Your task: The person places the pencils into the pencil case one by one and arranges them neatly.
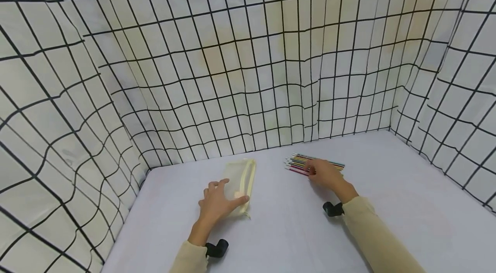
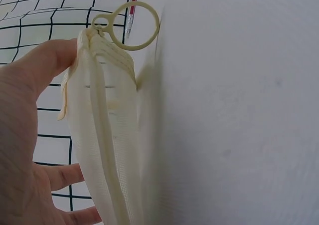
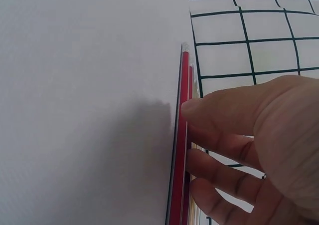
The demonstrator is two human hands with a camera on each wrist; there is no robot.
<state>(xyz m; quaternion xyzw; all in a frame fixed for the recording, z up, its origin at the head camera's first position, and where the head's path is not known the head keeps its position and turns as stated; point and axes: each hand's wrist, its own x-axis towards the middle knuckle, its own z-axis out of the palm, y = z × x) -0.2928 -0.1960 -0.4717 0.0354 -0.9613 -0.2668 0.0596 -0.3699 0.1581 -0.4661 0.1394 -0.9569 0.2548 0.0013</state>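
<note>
On the white table lies a pale yellow mesh zipper pouch (image 1: pixel 235 175). My left hand (image 1: pixel 218 200) is over its near part with fingers spread; in the left wrist view the thumb (image 2: pixel 47 60) meets the end of the pouch (image 2: pixel 107 120) beside a ring-shaped zipper pull (image 2: pixel 135 25). To the right, several coloured pencils (image 1: pixel 296 162) lie side by side, their silvery ends toward the left. My right hand (image 1: pixel 325 174) bends over them. Its thumb and curled fingers pinch at the outermost red pencil (image 3: pixel 180 150); the other pencils are largely hidden behind it.
A white tabletop (image 1: pixel 279 230) spreads under both hands. White cloth walls (image 1: pixel 248 70) with a black grid enclose the back and sides. Black devices are strapped at the left wrist (image 1: pixel 218 249) and the right wrist (image 1: pixel 332 209).
</note>
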